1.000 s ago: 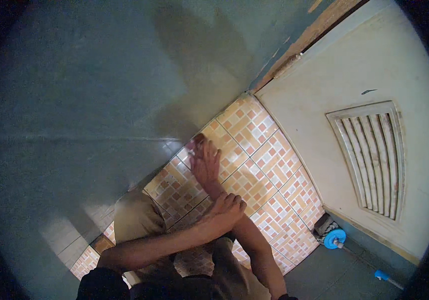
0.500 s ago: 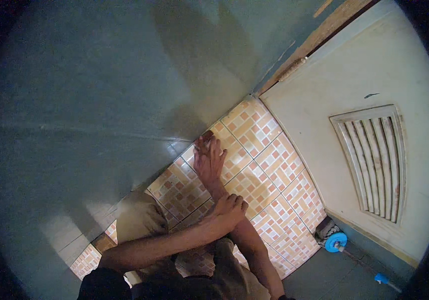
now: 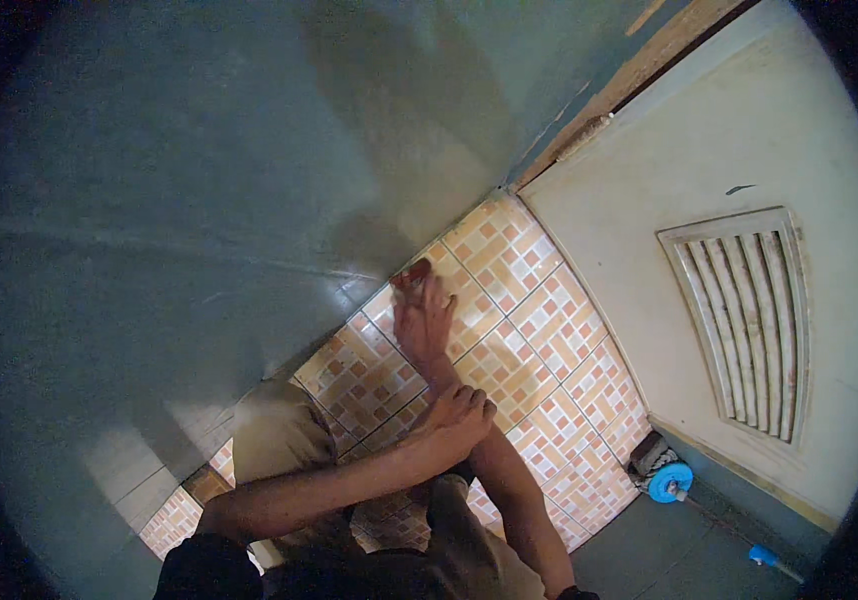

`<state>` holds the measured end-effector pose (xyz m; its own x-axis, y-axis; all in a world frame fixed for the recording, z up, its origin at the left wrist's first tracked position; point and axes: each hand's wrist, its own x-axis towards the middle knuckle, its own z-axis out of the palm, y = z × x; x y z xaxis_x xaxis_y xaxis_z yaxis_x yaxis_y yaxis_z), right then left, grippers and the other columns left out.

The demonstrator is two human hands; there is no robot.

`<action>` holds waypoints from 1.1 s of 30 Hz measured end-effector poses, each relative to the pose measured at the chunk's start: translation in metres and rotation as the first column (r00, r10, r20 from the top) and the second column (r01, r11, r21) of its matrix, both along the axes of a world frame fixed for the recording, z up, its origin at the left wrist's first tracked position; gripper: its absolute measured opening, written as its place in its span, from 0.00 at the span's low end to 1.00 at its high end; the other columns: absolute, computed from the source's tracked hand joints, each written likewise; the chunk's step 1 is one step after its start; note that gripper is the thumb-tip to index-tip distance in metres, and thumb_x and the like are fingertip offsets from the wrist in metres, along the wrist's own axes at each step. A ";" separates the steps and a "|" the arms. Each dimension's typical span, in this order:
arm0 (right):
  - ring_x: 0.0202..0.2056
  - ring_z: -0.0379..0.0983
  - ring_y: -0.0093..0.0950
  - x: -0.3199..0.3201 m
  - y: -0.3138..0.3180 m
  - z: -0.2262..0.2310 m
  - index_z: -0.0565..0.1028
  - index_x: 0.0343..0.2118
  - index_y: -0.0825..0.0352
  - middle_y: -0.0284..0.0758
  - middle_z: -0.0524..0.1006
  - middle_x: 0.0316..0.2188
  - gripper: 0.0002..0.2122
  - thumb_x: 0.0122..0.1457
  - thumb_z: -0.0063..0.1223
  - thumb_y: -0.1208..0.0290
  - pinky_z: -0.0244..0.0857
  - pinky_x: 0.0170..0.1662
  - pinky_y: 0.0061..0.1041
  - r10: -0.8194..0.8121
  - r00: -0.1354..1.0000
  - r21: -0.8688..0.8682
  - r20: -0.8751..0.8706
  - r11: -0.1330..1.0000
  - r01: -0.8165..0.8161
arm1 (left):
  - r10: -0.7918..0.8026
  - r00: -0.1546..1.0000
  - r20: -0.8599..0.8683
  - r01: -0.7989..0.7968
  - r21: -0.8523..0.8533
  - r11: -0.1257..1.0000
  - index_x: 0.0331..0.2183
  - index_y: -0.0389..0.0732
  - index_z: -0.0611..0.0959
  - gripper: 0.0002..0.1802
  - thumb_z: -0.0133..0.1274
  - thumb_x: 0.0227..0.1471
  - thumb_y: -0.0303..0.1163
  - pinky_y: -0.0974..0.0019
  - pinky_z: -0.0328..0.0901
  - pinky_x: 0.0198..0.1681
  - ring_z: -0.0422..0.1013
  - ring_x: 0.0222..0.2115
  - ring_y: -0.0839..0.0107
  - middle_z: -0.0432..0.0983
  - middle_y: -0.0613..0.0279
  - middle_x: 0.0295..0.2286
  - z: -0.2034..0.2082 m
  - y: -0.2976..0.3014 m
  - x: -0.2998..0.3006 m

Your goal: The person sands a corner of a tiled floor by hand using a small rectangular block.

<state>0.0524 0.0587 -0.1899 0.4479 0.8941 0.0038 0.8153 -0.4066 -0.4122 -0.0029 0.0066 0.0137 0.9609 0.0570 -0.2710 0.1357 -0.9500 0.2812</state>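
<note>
My right arm reaches down over the patterned floor tiles (image 3: 509,380) to the foot of the grey-green wall (image 3: 199,180). At the tips of my right hand (image 3: 427,325), against the wall's lower edge, is a small reddish-brown object (image 3: 413,273). My right fingers are bent over it and partly blurred; its kind is too unclear to tell. My left hand (image 3: 459,425) is wrapped round my right forearm (image 3: 509,480), a little above the wrist. My knees in brown trousers (image 3: 284,425) are bent below my arms.
A cream door (image 3: 629,230) with a slatted vent (image 3: 744,325) stands to the right, its wooden frame (image 3: 589,135) worn. In the corner below it lies a mop with grey strands and a blue disc (image 3: 670,482); its handle carries a blue fitting (image 3: 761,557).
My right hand has shifted slightly back from the wall, with its fingers blurred, and more of the reddish-brown object shows. My left hand keeps its hold on the right forearm.
</note>
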 end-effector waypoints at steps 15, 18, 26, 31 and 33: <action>0.62 0.57 0.48 0.095 0.013 -0.005 0.71 0.58 0.52 0.49 0.60 0.62 0.21 0.61 0.49 0.60 0.52 0.57 0.62 -0.116 0.969 0.073 0.217 0.992 0.102 | 0.061 0.967 0.248 -0.067 0.014 0.998 0.46 0.35 0.76 0.22 0.55 0.48 0.32 0.52 0.63 0.54 0.72 0.45 0.57 0.74 0.52 0.42 -0.022 -0.009 -0.010; 0.62 0.57 0.48 0.114 0.022 0.009 0.72 0.57 0.56 0.49 0.62 0.61 0.21 0.61 0.49 0.61 0.53 0.57 0.62 -0.139 0.968 0.110 0.208 0.987 0.118 | 0.005 0.999 -0.037 -0.009 -0.102 0.995 0.46 0.34 0.75 0.22 0.55 0.48 0.32 0.51 0.64 0.52 0.72 0.45 0.56 0.75 0.51 0.41 0.002 0.003 0.000; 0.64 0.55 0.47 0.044 -0.008 0.002 0.69 0.58 0.63 0.49 0.60 0.62 0.25 0.59 0.51 0.58 0.53 0.57 0.61 0.198 0.979 0.095 -0.046 0.977 -0.193 | 0.049 0.998 -0.030 -0.052 -0.107 0.993 0.47 0.35 0.76 0.23 0.52 0.49 0.34 0.52 0.64 0.53 0.70 0.48 0.57 0.73 0.52 0.43 -0.013 -0.011 -0.001; 0.63 0.55 0.49 0.022 -0.014 0.000 0.65 0.62 0.61 0.51 0.59 0.63 0.29 0.60 0.51 0.56 0.51 0.59 0.62 0.267 0.960 0.011 0.082 0.963 -0.269 | -0.073 0.997 0.015 0.073 0.020 0.997 0.49 0.35 0.76 0.26 0.53 0.48 0.36 0.54 0.66 0.50 0.68 0.47 0.58 0.72 0.54 0.43 -0.016 -0.010 -0.002; 0.63 0.55 0.49 0.032 -0.002 0.006 0.63 0.64 0.59 0.52 0.58 0.63 0.29 0.61 0.49 0.55 0.50 0.59 0.63 0.187 0.980 -0.049 0.065 0.982 -0.184 | -0.111 0.993 -0.040 0.113 0.043 0.993 0.49 0.36 0.76 0.27 0.53 0.48 0.38 0.55 0.66 0.50 0.68 0.46 0.59 0.72 0.55 0.42 -0.016 -0.007 -0.006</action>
